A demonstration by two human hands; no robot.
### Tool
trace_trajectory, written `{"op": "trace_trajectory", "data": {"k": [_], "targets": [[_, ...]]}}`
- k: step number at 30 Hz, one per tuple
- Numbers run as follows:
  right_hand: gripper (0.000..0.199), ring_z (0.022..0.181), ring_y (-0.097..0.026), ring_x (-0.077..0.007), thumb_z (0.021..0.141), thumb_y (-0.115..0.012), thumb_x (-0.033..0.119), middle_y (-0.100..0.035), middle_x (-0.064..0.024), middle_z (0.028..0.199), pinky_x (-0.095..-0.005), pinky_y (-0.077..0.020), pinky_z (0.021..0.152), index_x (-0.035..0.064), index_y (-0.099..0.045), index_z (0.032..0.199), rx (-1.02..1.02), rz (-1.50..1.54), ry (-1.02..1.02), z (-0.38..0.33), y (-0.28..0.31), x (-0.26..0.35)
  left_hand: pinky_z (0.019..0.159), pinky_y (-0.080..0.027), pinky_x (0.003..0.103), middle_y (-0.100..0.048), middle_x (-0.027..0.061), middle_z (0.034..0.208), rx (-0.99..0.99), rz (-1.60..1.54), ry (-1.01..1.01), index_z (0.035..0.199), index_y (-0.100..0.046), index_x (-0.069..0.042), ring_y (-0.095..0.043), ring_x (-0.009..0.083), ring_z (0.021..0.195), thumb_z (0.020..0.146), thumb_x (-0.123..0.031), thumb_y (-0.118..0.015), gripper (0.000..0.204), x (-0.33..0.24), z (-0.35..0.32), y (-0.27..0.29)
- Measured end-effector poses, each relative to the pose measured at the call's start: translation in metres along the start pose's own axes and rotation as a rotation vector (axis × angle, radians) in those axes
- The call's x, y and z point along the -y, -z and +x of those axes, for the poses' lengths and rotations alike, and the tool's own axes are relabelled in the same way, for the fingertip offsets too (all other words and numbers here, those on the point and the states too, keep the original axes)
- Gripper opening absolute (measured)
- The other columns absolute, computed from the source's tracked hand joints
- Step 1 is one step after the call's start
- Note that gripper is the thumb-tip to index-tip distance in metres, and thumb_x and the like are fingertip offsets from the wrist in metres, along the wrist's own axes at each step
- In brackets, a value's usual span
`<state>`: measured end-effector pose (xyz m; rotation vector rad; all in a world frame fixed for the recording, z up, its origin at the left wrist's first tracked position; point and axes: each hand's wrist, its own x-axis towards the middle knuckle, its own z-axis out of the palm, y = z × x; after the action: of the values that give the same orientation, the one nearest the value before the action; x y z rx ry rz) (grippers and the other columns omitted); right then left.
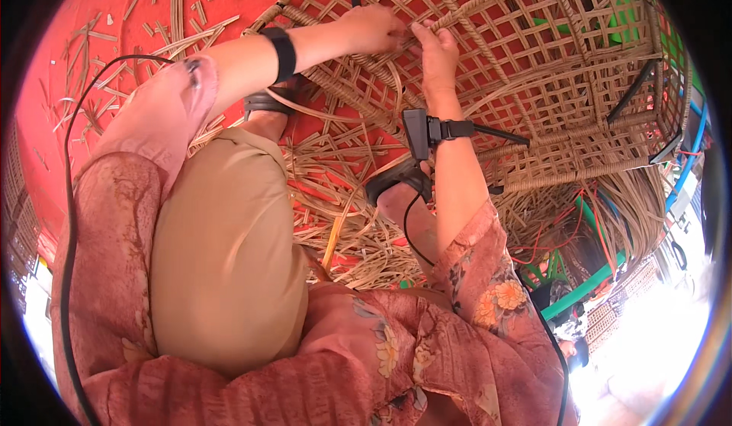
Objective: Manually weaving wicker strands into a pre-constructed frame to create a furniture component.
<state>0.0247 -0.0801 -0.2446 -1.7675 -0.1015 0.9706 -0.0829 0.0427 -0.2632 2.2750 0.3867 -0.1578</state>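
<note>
A large openwork wicker piece [557, 113], woven from brown strips with thick wrapped ribs, slants across the upper right. At its near side, my left hand [374, 29] is closed, its fingers curled and slightly blurred against the lattice; what they hold cannot be made out. My right hand [439, 56] pinches at a wrapped rib just to the right, thumb and forefinger almost meeting the left fingers. A loose flat strip [396, 83] curves down below the two hands. Black bands circle both forearms, and a small black device [417, 132] sits on the right wrist.
Cut strip scraps [358, 243] litter the red floor [99, 14] around my feet. A yellow stick [332, 241] lies among them. A bundle of long strips [633, 205] stands at right, near green bars [583, 292] and a blue tube [690, 163]. A black cable [70, 197] runs along my left side.
</note>
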Motion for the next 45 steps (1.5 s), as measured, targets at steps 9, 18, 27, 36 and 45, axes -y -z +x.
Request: {"op": "trace_trajectory", "data": {"k": [9, 18, 27, 36, 45], "targets": [[0.015, 0.065, -0.058, -0.0090, 0.078, -0.067, 0.004, -0.063, -0.0044, 0.076, -0.0228, -0.0450, 0.056, -0.0019, -0.060, 0.089, 0.125, -0.224, 0.045, -0.001, 0.016, -0.010, 0.069, -0.048, 0.039, -0.065, 0.0138, 0.093, 1.110, -0.209, -0.220, 0.102, -0.062, -0.003, -0.063, 0.0251, 0.087, 0.085, -0.036, -0.057, 0.037, -0.069, -0.054, 0.013], [0.020, 0.072, -0.061, -0.0120, 0.080, -0.063, 0.000, -0.064, -0.0053, 0.081, -0.0229, -0.0486, 0.063, -0.0051, -0.061, 0.099, 0.150, -0.067, -0.019, 0.005, 0.023, -0.023, 0.080, -0.048, 0.036, -0.063, 0.0163, 0.103, 0.137, -0.396, 0.262, 0.116, -0.055, -0.002, -0.061, 0.0261, 0.095, 0.080, -0.018, -0.061, 0.040, -0.008, 0.021, -0.020], [0.012, 0.069, -0.065, -0.0234, 0.076, -0.065, 0.008, -0.067, -0.0165, 0.080, -0.0333, -0.0494, 0.065, -0.0004, -0.071, 0.083, -0.255, -0.707, 0.320, -0.018, 0.008, -0.020, 0.078, -0.047, 0.037, -0.064, 0.0146, 0.100, 0.133, -0.387, 0.282, 0.119, -0.054, -0.006, -0.061, 0.0283, 0.092, 0.080, -0.026, -0.067, 0.045, -0.003, 0.028, -0.033], [0.015, 0.069, -0.064, -0.0274, 0.075, -0.060, 0.005, -0.066, -0.0182, 0.071, -0.0365, -0.0495, 0.065, -0.0025, -0.069, 0.084, -0.240, -0.648, 0.183, -0.017, -0.010, -0.008, 0.080, -0.047, 0.040, -0.063, 0.0167, 0.101, 0.196, -0.322, 0.260, 0.129, -0.047, -0.010, -0.061, 0.0297, 0.094, 0.083, -0.017, -0.059, 0.048, -0.013, 0.019, -0.016], [0.043, 0.087, -0.061, -0.0198, 0.082, -0.055, -0.001, -0.059, -0.0132, 0.107, -0.0289, -0.0517, 0.072, -0.0067, -0.045, 0.124, -0.020, 0.298, -0.229, -0.016, -0.001, -0.013, 0.085, -0.047, 0.038, -0.062, 0.0178, 0.107, -0.009, -0.244, 0.226, 0.125, -0.048, -0.005, -0.060, 0.0309, 0.101, 0.082, -0.012, -0.055, 0.044, -0.007, 0.005, -0.023]]}}
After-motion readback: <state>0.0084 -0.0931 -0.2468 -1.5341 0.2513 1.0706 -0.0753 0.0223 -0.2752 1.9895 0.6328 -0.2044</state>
